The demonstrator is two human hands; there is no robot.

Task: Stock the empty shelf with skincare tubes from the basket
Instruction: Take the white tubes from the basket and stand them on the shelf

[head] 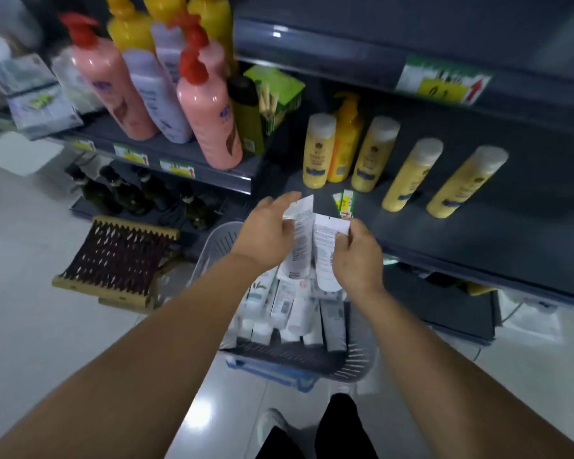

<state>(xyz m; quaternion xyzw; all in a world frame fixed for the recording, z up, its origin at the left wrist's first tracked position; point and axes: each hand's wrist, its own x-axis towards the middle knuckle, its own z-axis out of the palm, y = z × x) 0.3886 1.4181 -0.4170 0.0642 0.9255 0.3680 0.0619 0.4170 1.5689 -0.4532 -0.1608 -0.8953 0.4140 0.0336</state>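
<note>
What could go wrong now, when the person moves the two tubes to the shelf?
1. The left hand looks half open on its white tube, so it might slip back into the basket.
2. The yellow bottles stand close on the shelf; a reaching hand could knock one over.

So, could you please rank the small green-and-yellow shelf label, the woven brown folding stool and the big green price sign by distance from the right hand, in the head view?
1. Small green-and-yellow shelf label: on the shelf edge just above the right hand.
2. Woven brown folding stool: on the floor, far left.
3. Big green price sign: on the upper shelf edge, upper right.
</note>
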